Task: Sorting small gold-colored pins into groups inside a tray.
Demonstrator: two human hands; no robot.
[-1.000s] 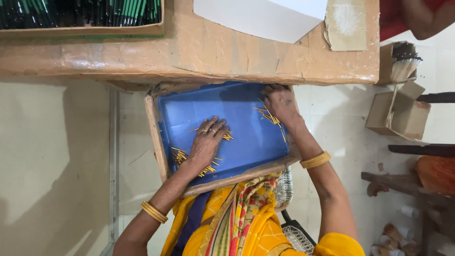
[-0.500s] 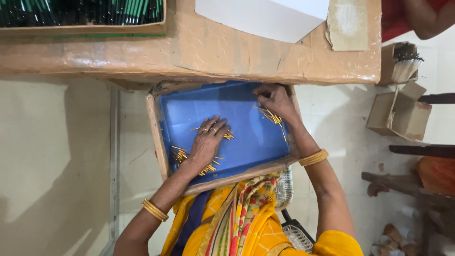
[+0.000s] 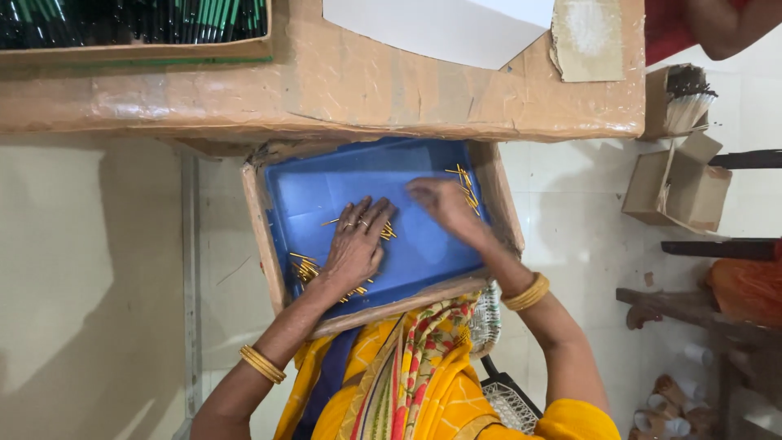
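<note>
A blue tray point(image 3: 326, 183) sits inside a cardboard-edged box on my lap. Small thin golden pins lie scattered on it. My left hand point(image 3: 354, 248) rests flat on the tray, fingers spread over a cluster of golden pins point(image 3: 305, 267) at its near left. My right hand point(image 3: 444, 204) lies on the middle of the tray with fingers curled, beside another bunch of golden pins point(image 3: 466, 186) near the right wall. I cannot tell if any pins are pinched under its fingers.
A cardboard-covered table point(image 3: 407, 90) spans the top, with a white sheet point(image 3: 440, 28) and a box of dark green pens point(image 3: 130, 20). Small cardboard boxes point(image 3: 680, 183) stand on the tiled floor at right. Another person's arm point(image 3: 725, 28) shows top right.
My right hand has slid from the tray's far right corner leftward toward the middle. My left hand has stayed flat on the pins.
</note>
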